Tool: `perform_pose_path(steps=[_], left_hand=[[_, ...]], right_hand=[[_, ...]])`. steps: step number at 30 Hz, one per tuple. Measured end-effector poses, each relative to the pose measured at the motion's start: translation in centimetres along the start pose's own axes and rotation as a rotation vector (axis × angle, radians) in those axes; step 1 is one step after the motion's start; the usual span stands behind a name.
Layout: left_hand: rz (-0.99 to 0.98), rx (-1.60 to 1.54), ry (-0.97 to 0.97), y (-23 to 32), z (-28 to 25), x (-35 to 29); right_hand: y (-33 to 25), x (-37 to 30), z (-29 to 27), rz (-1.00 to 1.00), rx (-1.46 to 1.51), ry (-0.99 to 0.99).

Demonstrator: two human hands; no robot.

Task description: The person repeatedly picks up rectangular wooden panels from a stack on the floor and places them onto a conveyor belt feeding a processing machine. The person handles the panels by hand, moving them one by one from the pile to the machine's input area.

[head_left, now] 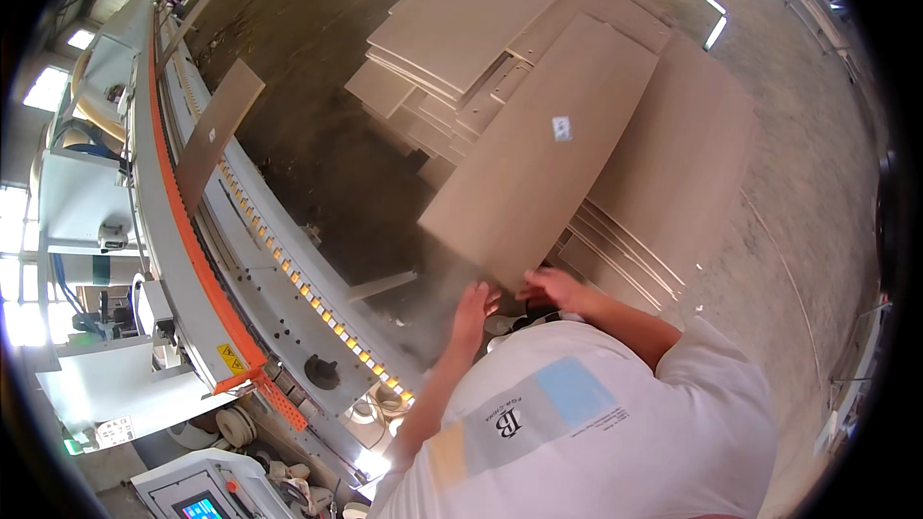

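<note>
Head view: hands [563, 292] at brown board [534, 178], grip unclear; printed white label [561, 129] atop.

Daylight is let in by the windows [48, 88] on the left, which are washed out to plain white. The floor [308, 115] left of the brown boards [534, 183] is kept dark, but on the right it is lit better. White glare is thrown by the machine's [279, 317] near end. Straight lines are bent, corners are blacked out, and far things are blurred.
</note>
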State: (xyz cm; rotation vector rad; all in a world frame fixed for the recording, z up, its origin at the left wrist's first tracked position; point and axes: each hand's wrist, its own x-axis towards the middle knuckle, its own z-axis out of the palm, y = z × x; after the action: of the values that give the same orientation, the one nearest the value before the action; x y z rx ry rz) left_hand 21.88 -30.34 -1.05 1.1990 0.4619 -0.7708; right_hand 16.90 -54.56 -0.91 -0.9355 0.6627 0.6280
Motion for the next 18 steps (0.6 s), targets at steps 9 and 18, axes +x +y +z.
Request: perform_pose_path(steps=[9, 18], left_hand=[[-0.13, -0.277, 0.496, -3.3, -8.5, -3.7], [0.269, -0.277, 0.563, 1.7, -11.4, -10.9]], right_hand=[[-2.4, 0.8, -5.9, -0.077, 0.164, 0.193], [-10.0, 4.5, -16.6, -0.388, 0.563, 0.448]])
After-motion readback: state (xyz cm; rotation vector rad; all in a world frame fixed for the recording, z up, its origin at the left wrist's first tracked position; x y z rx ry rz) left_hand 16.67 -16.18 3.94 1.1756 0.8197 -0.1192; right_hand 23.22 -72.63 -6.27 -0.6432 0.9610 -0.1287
